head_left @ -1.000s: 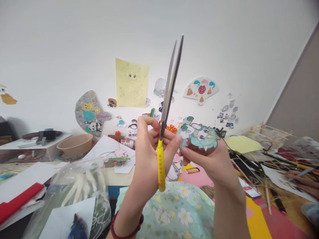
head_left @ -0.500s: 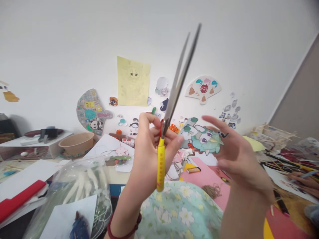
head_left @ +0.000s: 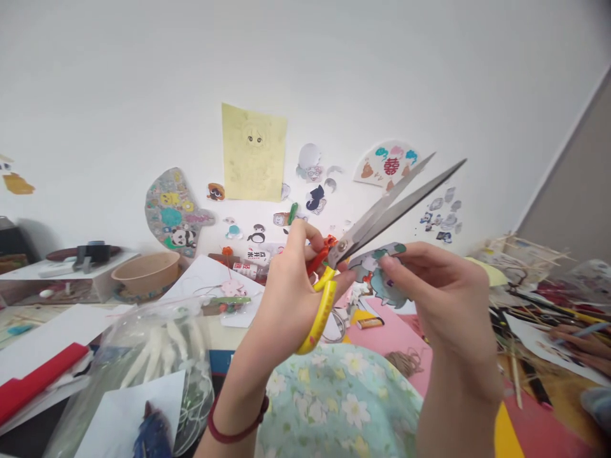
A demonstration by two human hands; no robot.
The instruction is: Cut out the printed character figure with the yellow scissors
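Observation:
My left hand (head_left: pixel 286 299) is closed round the yellow and red handles of a pair of scissors (head_left: pixel 372 219). The long blades are parted and slant up to the right. Between thumb and fingers, my right hand (head_left: pixel 453 286) pinches a paper cutout (head_left: pixel 389 294) of a mint-green cartoon character, just below the blades. The cutout's left end reaches the left fingertips; whether those also grip it, I cannot tell. Part of the character lies hidden behind my right thumb.
A brown bowl (head_left: pixel 146 275) and a clear plastic bag (head_left: pixel 157 350) stand on the left. Pink paper (head_left: pixel 382 343) and twine (head_left: pixel 405 361) lie ahead. At the right, another person's hand (head_left: pixel 585 350) holds a pen. Cutouts and a yellow drawing (head_left: pixel 252 165) hang on the wall.
The scissors have tipped from nearly upright down to the right. My right hand, spread beside the cutout before, has moved left and closed on it, and the cutout has turned.

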